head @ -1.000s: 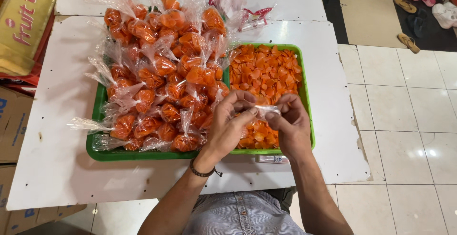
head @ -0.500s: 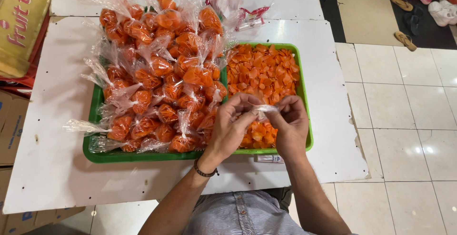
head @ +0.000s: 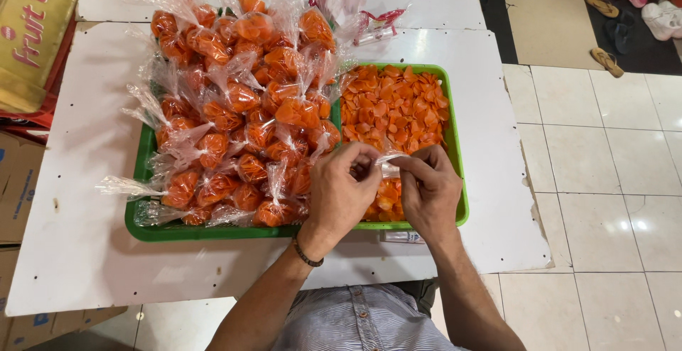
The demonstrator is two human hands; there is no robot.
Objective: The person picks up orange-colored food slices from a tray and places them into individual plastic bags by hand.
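Two hands pinching one clear plastic bag over a green tray of orange chips.

The left hand (head: 344,193) and right hand (head: 428,189) both have fingertips closed on a small clear bag (head: 389,158) just above the tray's (head: 213,233) loose chips (head: 394,106). One tray, several dozen filled bags (head: 241,116) (too heaped to count) crowding its left half. Cardboard boxes (head: 18,180) sit left, four sandals (head: 611,10) on the floor. Since half a second ago, the hands have barely shifted.

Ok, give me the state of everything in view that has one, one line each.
Left hand: pinching the small clear bag.
Right hand: pinching the same bag.
Small clear bag: held over the tray.
Green tray: holding loose orange chips on the right.
Filled bags: closed, heaped.
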